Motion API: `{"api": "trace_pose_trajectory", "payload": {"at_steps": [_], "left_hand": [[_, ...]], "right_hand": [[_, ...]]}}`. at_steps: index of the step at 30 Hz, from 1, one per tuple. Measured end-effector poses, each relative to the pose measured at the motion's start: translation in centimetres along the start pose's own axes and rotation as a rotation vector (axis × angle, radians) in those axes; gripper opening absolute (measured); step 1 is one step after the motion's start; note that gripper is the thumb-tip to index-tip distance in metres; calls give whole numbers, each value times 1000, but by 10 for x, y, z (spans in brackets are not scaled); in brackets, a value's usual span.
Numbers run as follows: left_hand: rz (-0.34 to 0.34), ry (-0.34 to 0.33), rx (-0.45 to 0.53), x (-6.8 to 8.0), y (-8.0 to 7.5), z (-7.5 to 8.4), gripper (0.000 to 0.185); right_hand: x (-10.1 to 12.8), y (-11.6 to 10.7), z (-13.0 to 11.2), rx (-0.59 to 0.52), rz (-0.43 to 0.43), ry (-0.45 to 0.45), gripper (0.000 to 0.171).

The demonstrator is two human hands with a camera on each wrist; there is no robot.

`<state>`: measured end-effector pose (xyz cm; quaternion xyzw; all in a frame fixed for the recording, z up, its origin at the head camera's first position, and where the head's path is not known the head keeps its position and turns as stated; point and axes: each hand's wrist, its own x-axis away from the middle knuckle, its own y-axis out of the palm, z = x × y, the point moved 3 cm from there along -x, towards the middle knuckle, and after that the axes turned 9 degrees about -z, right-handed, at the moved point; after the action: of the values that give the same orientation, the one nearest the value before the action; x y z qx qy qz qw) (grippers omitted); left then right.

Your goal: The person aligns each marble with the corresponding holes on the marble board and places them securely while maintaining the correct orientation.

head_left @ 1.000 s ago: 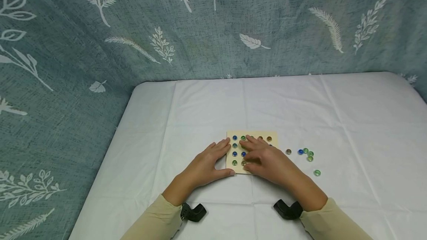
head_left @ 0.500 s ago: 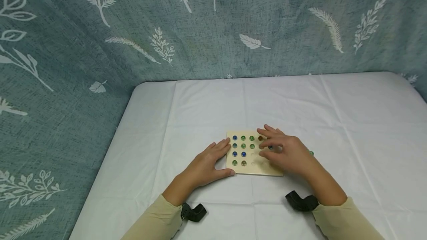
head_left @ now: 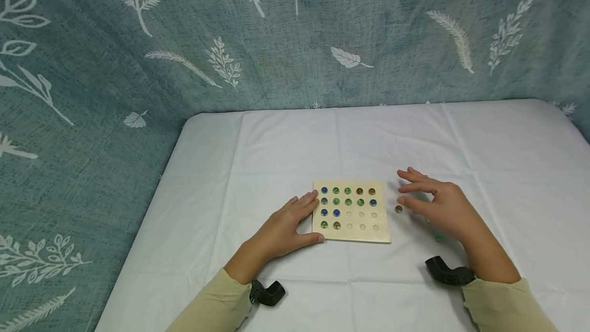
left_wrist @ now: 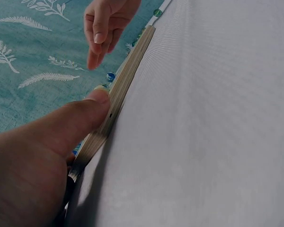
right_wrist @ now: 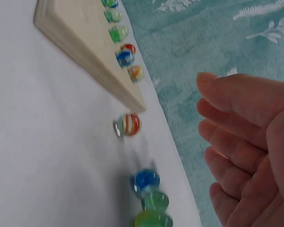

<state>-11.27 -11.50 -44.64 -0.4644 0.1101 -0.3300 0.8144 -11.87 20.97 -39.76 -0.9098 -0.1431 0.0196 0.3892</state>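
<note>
A white tablecloth point(head_left: 276, 152) is spread flat, creased along straight folds, and its far corners are rounded. Beyond it and along its left side a blue-green curtain point(head_left: 286, 65) is hung, patterned with white leaves point(head_left: 345, 57), feathery fronds point(head_left: 454, 35) and branching sprigs point(head_left: 224, 63). The same fabric is also shown past the right corner.

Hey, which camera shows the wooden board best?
The head view: it shows nearly the whole top of the wooden board, with its rows of marbles and empty hollows. The left wrist view shows mostly its side edge, partly behind the left hand; the right wrist view, only a portion cut off by the frame.
</note>
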Motion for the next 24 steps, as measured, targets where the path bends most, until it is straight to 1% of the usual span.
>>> {"api": "trace_pose_trajectory", "payload": {"at_steps": [5, 14, 21, 24], "left_hand": [[-7, -7, 3, 0, 0, 0, 87], [-10, -9, 6, 0, 0, 1, 87], [-17, -23, 19, 0, 0, 1, 87], [-15, -13, 17, 0, -1, 3, 87]], "right_hand": [[2, -6, 19, -18, 0, 68, 41], [3, -8, 36, -57, -10, 114, 44], [3, -1, 40, -115, -42, 101, 38], [3, 2, 39, -125, -57, 94, 36]]}}
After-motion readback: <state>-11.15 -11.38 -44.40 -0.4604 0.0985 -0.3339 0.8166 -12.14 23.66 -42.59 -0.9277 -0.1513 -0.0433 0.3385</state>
